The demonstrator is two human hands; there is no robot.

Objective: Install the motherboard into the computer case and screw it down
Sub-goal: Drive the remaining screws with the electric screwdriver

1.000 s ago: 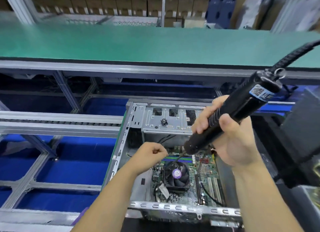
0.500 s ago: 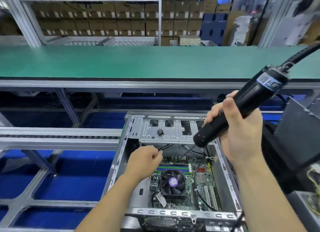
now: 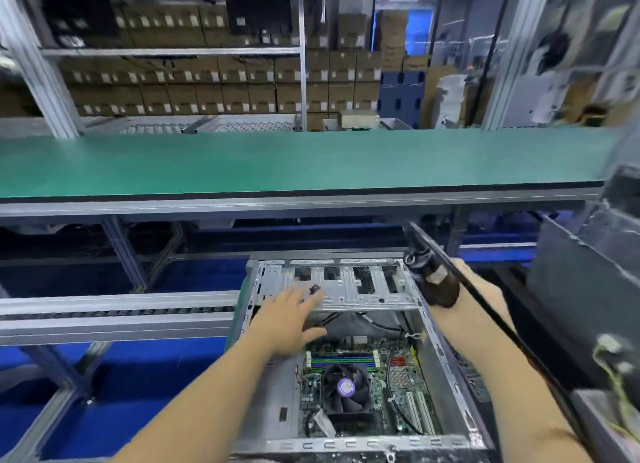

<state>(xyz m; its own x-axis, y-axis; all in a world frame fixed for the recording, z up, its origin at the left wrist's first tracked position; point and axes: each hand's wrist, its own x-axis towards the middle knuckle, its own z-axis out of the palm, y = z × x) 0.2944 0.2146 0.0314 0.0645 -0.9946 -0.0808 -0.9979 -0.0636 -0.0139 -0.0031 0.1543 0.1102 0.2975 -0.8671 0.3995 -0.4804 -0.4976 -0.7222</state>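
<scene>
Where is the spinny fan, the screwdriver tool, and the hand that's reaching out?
Fan [image 3: 346,388]: head view, on its round purple hub.
Electric screwdriver [image 3: 440,289]: head view, on its dark body near the cable end.
Left hand [image 3: 289,319]: head view, on the back of the hand.

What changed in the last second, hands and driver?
The left hand left the spot by the fan, opened, and now reaches with straight fingers toward the small dark piece on the drive cage. The right hand swung the electric screwdriver off the motherboard to the case's right wall, still gripping it. Motherboard and case stayed put.
</scene>
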